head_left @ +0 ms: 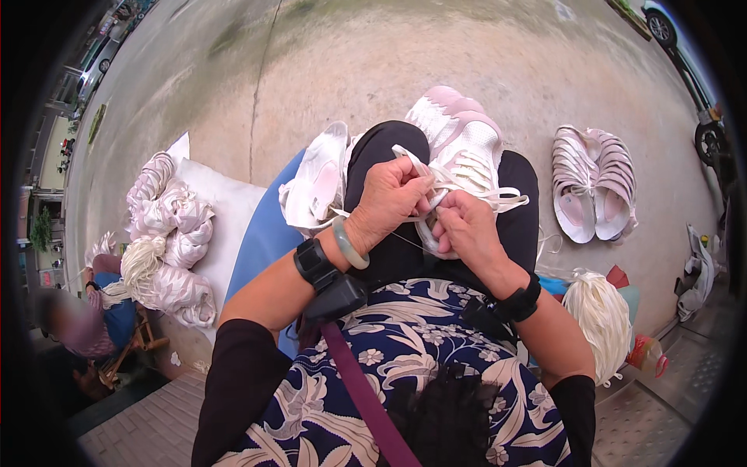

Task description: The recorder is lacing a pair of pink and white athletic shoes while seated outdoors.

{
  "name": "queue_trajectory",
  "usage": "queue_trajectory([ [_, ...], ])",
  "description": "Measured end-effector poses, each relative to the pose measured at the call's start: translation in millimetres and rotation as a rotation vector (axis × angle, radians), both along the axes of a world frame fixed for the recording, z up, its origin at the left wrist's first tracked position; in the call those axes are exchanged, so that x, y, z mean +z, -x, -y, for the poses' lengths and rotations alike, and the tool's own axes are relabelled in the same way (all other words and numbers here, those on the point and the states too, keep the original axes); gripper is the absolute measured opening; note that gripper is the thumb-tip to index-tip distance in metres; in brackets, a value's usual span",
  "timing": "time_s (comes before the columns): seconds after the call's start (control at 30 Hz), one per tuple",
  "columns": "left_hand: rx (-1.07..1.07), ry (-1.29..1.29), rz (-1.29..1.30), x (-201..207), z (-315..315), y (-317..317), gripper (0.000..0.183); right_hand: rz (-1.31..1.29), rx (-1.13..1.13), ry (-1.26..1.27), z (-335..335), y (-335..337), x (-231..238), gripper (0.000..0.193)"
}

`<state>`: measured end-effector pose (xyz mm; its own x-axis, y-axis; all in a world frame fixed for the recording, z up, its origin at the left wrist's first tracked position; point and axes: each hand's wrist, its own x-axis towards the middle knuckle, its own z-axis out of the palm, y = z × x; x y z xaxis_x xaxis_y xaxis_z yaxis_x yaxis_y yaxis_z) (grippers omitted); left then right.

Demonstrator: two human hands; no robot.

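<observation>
Across my knees lies a white and pale pink shoe upper point(480, 142), its front pointing away from me, with laces threaded across it. My left hand point(391, 192) is closed, pinching a flat white shoelace point(410, 159) at the shoe's near left side. Beside it, my right hand point(472, 233) is closed at the near opening of the upper, its fingertips pinched on the lace; the exact grip is partly hidden. A lace loop hangs over my right knee. More pink-toed uppers point(436, 105) show just behind this one.
A white upper point(317, 183) rests on blue material point(268, 226) by my left knee. Bundled uppers point(175, 226) lie on a white sheet at left; stacked uppers point(595, 183) stand on the concrete at right. A hank of white laces point(595, 323) is near my right elbow. Another person point(89, 315) sits far left.
</observation>
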<state>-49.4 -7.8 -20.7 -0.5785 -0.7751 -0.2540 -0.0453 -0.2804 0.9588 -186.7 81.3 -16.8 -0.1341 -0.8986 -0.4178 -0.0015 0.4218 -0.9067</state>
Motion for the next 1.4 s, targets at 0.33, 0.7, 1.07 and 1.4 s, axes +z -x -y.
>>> queue_trajectory([
  [0.33, 0.054, 0.274, 0.143, -29.4, 7.7, 9.3, 0.009, -0.006, -0.134, 0.047, 2.2, -5.5, -8.3, 0.011],
  [0.7, 0.163, 0.329, 0.158, -28.8, 6.7, 14.3, 0.013, 0.056, -0.159, 0.069, 3.9, -5.8, -13.0, 0.011],
  [1.07, 0.141, 0.901, 0.217, -25.3, 1.8, 11.2, 0.008, 0.045, -0.150, 0.114, 2.4, -9.0, -15.1, 0.011],
  [1.4, 0.052, 0.742, 0.233, -13.8, -5.0, 10.7, 0.016, -0.018, -0.121, 0.113, 2.4, -5.0, -16.2, 0.010],
])
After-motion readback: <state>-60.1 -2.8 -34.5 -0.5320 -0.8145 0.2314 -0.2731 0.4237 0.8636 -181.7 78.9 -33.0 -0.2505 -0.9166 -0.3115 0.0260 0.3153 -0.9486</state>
